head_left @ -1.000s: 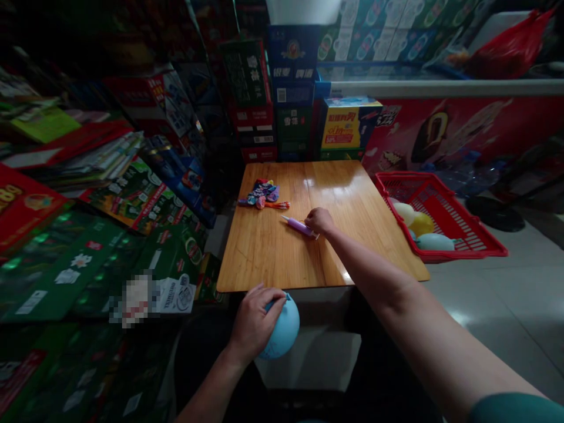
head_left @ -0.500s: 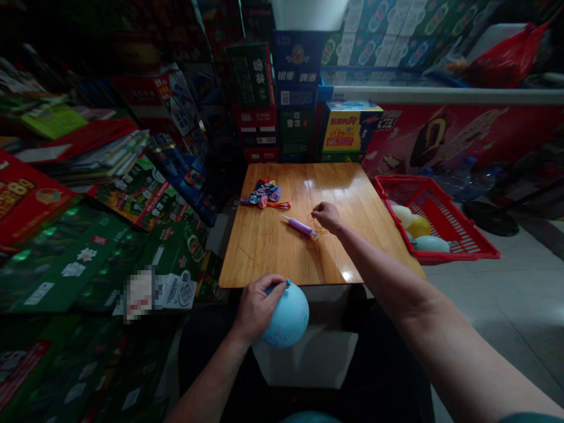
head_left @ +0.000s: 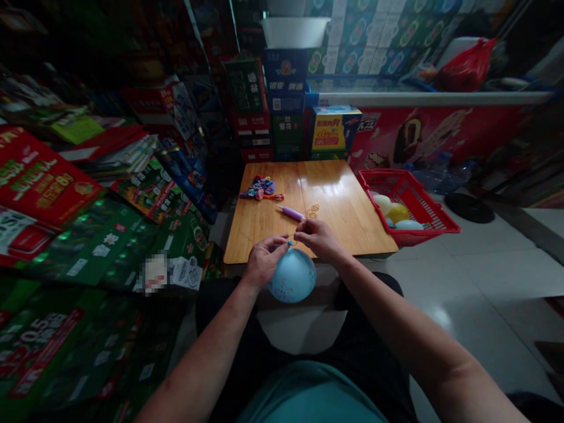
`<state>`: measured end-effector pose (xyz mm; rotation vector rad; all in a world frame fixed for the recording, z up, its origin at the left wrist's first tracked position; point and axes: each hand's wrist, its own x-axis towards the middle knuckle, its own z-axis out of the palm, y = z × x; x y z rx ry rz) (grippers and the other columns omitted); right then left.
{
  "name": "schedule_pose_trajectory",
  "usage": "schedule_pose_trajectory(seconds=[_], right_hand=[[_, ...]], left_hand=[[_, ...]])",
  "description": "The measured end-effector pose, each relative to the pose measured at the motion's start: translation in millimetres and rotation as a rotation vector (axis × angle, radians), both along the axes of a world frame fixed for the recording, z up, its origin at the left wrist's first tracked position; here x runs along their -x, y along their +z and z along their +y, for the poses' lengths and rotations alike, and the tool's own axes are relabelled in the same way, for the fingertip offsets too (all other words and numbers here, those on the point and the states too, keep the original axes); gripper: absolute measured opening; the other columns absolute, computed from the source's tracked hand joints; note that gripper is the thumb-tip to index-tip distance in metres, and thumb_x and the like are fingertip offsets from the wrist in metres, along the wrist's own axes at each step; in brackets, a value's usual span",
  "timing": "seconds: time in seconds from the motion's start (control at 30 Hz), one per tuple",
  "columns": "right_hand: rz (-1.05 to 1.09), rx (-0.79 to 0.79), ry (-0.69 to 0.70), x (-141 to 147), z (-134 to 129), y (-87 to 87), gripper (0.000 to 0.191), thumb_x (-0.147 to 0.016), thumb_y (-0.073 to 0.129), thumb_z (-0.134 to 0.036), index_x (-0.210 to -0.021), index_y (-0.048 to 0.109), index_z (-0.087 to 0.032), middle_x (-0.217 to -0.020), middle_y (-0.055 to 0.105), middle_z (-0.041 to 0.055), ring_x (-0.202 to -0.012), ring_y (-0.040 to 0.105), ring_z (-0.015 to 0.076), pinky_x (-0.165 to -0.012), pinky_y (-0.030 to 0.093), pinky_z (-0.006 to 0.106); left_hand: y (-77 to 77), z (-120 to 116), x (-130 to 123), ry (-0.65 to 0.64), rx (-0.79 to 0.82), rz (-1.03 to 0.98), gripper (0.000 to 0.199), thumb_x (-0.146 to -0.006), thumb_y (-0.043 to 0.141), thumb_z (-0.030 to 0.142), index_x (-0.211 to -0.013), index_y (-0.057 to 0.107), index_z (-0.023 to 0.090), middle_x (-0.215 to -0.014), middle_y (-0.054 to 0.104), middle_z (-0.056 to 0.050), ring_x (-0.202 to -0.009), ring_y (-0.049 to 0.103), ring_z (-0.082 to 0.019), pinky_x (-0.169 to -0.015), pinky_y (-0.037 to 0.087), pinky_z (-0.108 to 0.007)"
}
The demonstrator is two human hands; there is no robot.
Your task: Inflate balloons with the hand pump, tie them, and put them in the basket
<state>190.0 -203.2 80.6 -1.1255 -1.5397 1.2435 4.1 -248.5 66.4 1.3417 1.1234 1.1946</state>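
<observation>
A light blue balloon [head_left: 292, 277] hangs below the table's front edge, its neck pinched in my left hand [head_left: 264, 258]. My right hand [head_left: 316, 237] is closed on a thin rubber band [head_left: 294, 238], which it holds beside the balloon's neck. On the wooden table [head_left: 259, 229], just beyond my right hand, lies a purple pump [head_left: 291, 213] with a pale tip pointing left. A few loose rubber bands [head_left: 312, 210] lie right of the pump. Further back at the left is a pile of colourful uninflated balloons [head_left: 263, 188].
A red basket [head_left: 434, 211] with white, yellow and blue balloons stands right of the table. Stacked boxes [head_left: 286, 82] rise behind the table, and green cartons [head_left: 92, 247] fill the left side. A red bag [head_left: 469, 67] sits on the freezer at the back right.
My right hand has come back from the table to the balloon's neck with a rubber band. My left hand and the balloon are nearer the table edge. The view has shifted.
</observation>
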Motion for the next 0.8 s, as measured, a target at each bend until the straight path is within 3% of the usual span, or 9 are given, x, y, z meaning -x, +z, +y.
schedule_pose_trajectory(seconds=[0.2,0.47,0.63,0.73,0.8], right_hand=[[0.119,0.054,-0.046,7,-36,8.3,0.014,-0.073,0.070,-0.025,-0.078,0.059,-0.018,-0.070,0.056,-0.0024,-0.059,0.047,0.0099,-0.055,0.036,0.024],[0.204,0.128,-0.101,12,-49,11.3,0.014,-0.072,0.066,-0.021,-0.081,0.056,-0.020,-0.075,0.061,-0.0011,-0.065,0.055,0.0113,-0.061,0.041,0.024],[0.300,0.185,-0.117,18,-53,20.1,0.018,-0.071,0.066,-0.021,-0.084,0.054,-0.021,-0.074,0.061,-0.0015,-0.065,0.058,0.0118,-0.054,0.038,0.022],[0.358,0.220,-0.061,24,-60,26.5,0.018,-0.073,0.065,-0.025,-0.087,0.053,-0.022,-0.068,0.057,-0.0030,-0.061,0.057,0.0120,-0.050,0.035,0.021],[0.284,0.221,-0.035,26,-62,26.9,0.017,-0.074,0.067,-0.028,-0.085,0.057,-0.020,-0.064,0.055,-0.0036,-0.055,0.051,0.0101,-0.048,0.032,0.021]], left_hand=[[6.3,-20,-2,-0.003,-0.012,0.080,0.026,-0.083,0.071,0.042,-0.092,0.075,0.018,-0.089,0.074,-0.006,-0.082,0.067,-0.020,-0.073,0.049,-0.028],[11.4,-36,-7,0.088,-0.113,0.285,0.016,-0.084,0.068,0.034,-0.088,0.075,0.020,-0.087,0.075,-0.004,-0.084,0.069,-0.020,-0.076,0.050,-0.029],[6.1,-35,-11,0.197,-0.074,0.255,0.021,-0.080,0.072,0.033,-0.093,0.068,0.018,-0.075,0.071,-0.003,-0.068,0.067,-0.017,-0.063,0.048,-0.026],[4.1,-29,-9,0.254,-0.041,0.200,0.030,-0.079,0.074,0.035,-0.102,0.068,0.017,-0.078,0.073,-0.005,-0.070,0.069,-0.018,-0.065,0.050,-0.027],[3.5,-26,-8,0.279,-0.032,0.122,0.037,-0.078,0.075,0.037,-0.107,0.067,0.015,-0.081,0.074,-0.006,-0.072,0.070,-0.019,-0.066,0.052,-0.027]])
